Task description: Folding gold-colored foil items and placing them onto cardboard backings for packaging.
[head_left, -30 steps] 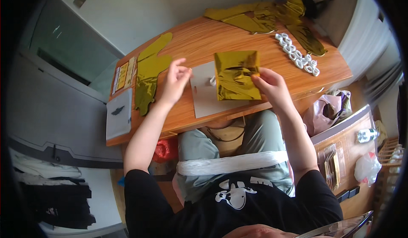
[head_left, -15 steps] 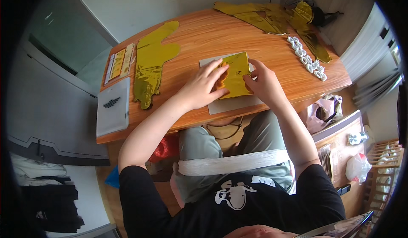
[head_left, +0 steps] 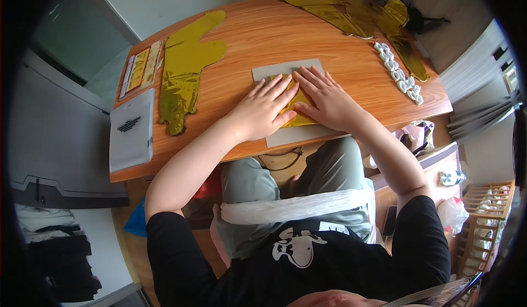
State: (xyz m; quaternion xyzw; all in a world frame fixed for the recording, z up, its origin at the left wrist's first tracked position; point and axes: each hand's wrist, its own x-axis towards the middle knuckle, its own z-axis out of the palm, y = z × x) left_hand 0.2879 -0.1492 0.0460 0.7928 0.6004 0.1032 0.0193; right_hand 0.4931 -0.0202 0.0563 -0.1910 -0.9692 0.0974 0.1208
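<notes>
A folded piece of shiny gold foil [head_left: 301, 119] lies on a grey board [head_left: 285, 140] near the table's front edge. My left hand [head_left: 264, 108] rests flat over its left part, fingers stretched out and pointing away from me. Over the right part lies my right hand [head_left: 329, 101], also flat with its fingers extended. The fingertips of both hands come close together near the far side of the foil. Most of the foil is hidden beneath the hands, with gold showing between them.
A flat gold foil shape [head_left: 189, 54] lies on the left of the wooden table [head_left: 247, 43], beside a printed card [head_left: 140, 71] and a clear plastic sleeve [head_left: 132, 137]. More gold foil [head_left: 321, 6] lies far right, near several small white coils [head_left: 392, 65].
My right hand has moved from the foil's right edge onto its top and flattened. The foil now looks smaller, its right part folded over. My left hand stays on it.
</notes>
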